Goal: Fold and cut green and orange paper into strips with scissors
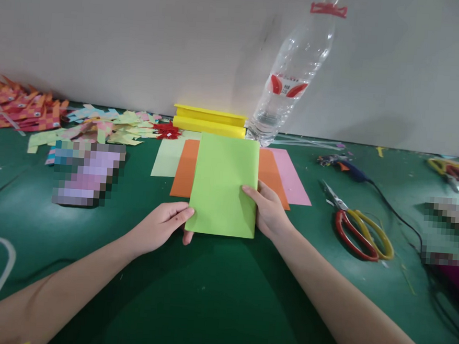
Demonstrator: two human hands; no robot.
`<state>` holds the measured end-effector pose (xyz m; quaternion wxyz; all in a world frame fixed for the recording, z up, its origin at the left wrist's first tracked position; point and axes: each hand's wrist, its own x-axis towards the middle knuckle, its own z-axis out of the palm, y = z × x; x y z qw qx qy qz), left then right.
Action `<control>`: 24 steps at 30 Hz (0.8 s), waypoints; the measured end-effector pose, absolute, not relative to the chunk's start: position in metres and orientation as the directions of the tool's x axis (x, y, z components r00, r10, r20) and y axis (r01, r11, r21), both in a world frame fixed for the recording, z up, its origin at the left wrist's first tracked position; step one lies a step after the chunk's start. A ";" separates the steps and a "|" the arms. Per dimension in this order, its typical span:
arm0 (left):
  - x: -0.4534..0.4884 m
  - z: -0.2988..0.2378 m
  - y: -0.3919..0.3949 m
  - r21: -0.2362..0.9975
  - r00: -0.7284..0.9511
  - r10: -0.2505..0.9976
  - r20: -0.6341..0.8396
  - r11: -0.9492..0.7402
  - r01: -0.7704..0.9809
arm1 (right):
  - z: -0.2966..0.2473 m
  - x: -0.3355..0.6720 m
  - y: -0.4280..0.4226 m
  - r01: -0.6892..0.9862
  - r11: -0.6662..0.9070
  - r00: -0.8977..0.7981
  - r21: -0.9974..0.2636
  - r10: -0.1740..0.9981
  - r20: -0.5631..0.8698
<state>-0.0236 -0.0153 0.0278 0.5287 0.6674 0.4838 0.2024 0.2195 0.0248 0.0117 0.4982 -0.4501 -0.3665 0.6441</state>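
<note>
- Bright-grn paper (pixel 224 187): plain, rect., taller than wide; mid-view, partly hiding orange paper (pixel 183 170)
- L hand (pixel 165 224): pinches its lower L edge
- R hand (pixel 271 210): pinches R edge, thumb on front

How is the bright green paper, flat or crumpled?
Flat: the bright green paper shows a smooth face, held between left hand and right hand.

Grey wall (pixel 144 40) behind green tabletop (pixel 212 302)

L hand (pixel 163 224), R hand (pixel 271 209) fwd, pinch grips
</note>
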 end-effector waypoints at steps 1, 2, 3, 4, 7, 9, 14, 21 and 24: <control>-0.024 0.028 -0.015 0.902 0.447 0.861 -0.243 0.031 0.431 | 0.012 0.220 0.025 -0.310 -0.235 -0.097 -0.921 0.972 -0.216; -0.024 0.028 -0.016 0.906 0.446 0.861 -0.244 0.038 0.422 | 0.012 0.220 0.024 -0.310 -0.235 -0.095 -0.921 0.972 -0.216; -0.023 0.027 -0.016 0.912 0.447 0.860 -0.246 0.049 0.407 | 0.012 0.220 0.024 -0.310 -0.233 -0.093 -0.922 0.972 -0.215; -0.023 0.027 -0.016 0.920 0.452 0.857 -0.246 0.060 0.388 | 0.011 0.220 0.025 -0.311 -0.231 -0.089 -0.922 0.973 -0.214; -0.023 0.027 -0.015 0.941 0.477 0.845 -0.242 0.084 0.329 | 0.010 0.221 0.025 -0.314 -0.235 -0.064 -0.920 0.972 -0.226; -0.024 0.026 -0.014 0.951 0.499 0.836 -0.228 0.081 0.300 | 0.009 0.222 0.026 -0.324 -0.236 -0.028 -0.916 0.970 -0.240; -0.026 0.023 -0.013 0.961 0.505 0.843 -0.187 0.051 0.270 | 0.011 0.223 0.028 -0.349 -0.228 0.045 -0.909 0.965 -0.260; -0.025 0.025 -0.018 0.976 0.447 0.888 -0.103 0.004 0.216 | 0.011 0.223 0.031 -0.365 -0.297 0.101 -0.882 0.929 -0.355; -0.024 0.026 -0.019 0.987 0.452 0.890 -0.062 -0.014 0.162 | 0.010 0.223 0.031 -0.369 -0.313 0.078 -0.875 0.928 -0.364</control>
